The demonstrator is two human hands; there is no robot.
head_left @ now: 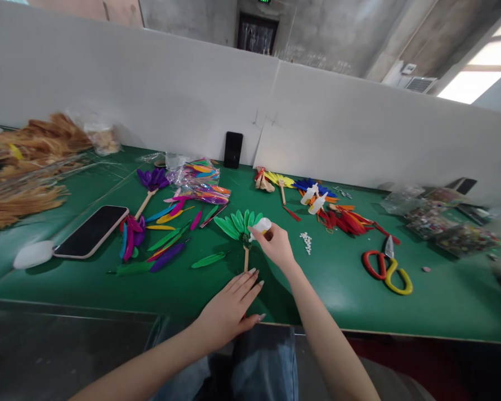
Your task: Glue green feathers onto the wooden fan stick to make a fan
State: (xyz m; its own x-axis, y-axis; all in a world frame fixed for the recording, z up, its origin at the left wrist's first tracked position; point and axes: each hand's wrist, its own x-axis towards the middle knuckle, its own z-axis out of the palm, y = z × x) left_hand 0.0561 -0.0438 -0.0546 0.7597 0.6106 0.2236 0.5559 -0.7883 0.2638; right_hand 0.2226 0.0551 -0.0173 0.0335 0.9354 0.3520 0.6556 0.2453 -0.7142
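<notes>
A fan of green feathers (233,224) on a wooden stick (246,259) lies in front of me, feathers pointing away. My left hand (230,305) rests over the stick's lower end, its fingers stretched out flat and its thumb apart. A bit of red shows beneath it. My right hand (277,245) is closed around a small white glue bottle (262,225), tilted nozzle-down at the base of the feathers. Whether the nozzle touches them I cannot tell. A loose green feather (208,260) lies to the left, and small white beads (306,243) lie to the right.
Scissors (387,268) with red and yellow handles lie at the right, near bagged beads (465,236). Two more glue bottles (317,204) are beyond. Leftward are loose feathers (169,256), a purple feather fan (152,179), a phone (92,231) and tan fibre bundles (24,203).
</notes>
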